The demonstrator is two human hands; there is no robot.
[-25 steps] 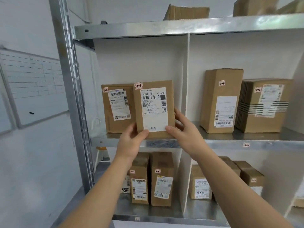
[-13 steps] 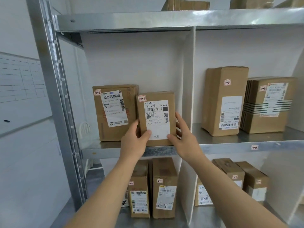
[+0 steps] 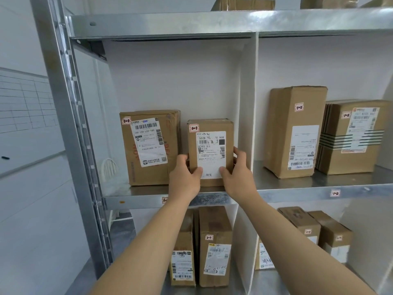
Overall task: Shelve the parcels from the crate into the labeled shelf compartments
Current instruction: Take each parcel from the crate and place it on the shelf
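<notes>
The left hand and the right hand clasp the small parcel by its lower sides, with the thumbs laid on its front and the fingers curled round the edges. The parcel stands upright on the middle shelf, in the left compartment, and bears a red "1-1" sticker at its top left corner. Just to its left stands a larger parcel with the same sticker. The left hand's fingers sit in the narrow gap between the two. Close on the right rises the white divider, with the right hand's fingers between it and the parcel. Beyond the divider, the compartment marked "1-2" holds a tall parcel and a banded parcel side by side. Below, the left compartment holds upright parcels, one marked "2-1", and the right one holds several more boxes. A steel upright frames the rack on the left.
</notes>
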